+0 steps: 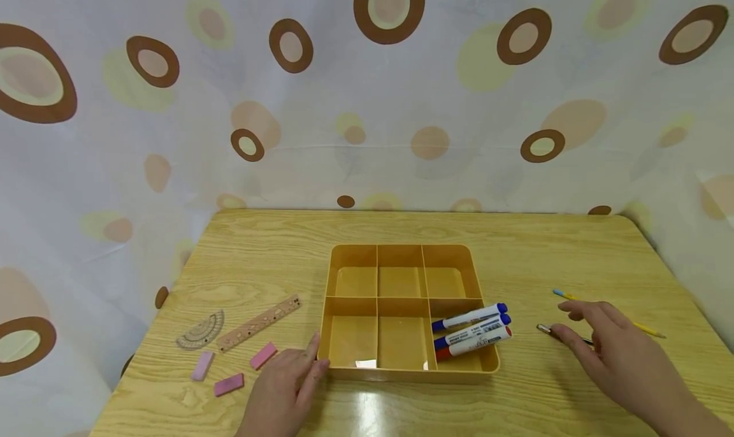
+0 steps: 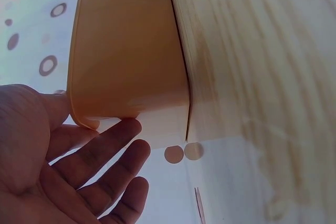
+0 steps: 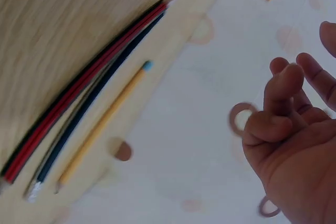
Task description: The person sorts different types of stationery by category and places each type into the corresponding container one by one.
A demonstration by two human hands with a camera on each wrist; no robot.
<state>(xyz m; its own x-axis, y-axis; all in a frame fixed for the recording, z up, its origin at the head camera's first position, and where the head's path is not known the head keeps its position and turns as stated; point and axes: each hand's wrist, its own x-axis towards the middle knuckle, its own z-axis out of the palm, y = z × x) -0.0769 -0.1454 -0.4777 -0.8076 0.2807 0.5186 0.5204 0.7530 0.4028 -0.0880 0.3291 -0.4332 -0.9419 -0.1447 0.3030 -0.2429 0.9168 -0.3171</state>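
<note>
A yellow-orange organizer tray [image 1: 353, 341] with six compartments stands on the table. My left hand [image 1: 283, 389] touches its near left corner, thumb along the front wall and index finger along the left side. In the left wrist view, relaxed fingers rest against the tray wall [image 2: 128, 40]. Several whiteboard markers [image 1: 476, 341], with blue or red caps, lean in the near right compartment. My right hand [image 1: 627, 360] hovers over pencils at the right, holding nothing. The right wrist view shows a red-and-black pencil [image 3: 84, 93], a dark blue pencil [image 3: 102, 95] and a yellow pencil [image 3: 105, 124] lying apart from the hand.
Left of the tray lie a clear protractor [image 1: 201, 330], a wooden-coloured ruler [image 1: 259, 323] and pink erasers [image 1: 229, 385]. A patterned curtain [image 1: 390, 106] hangs behind the wooden table [image 1: 275, 252].
</note>
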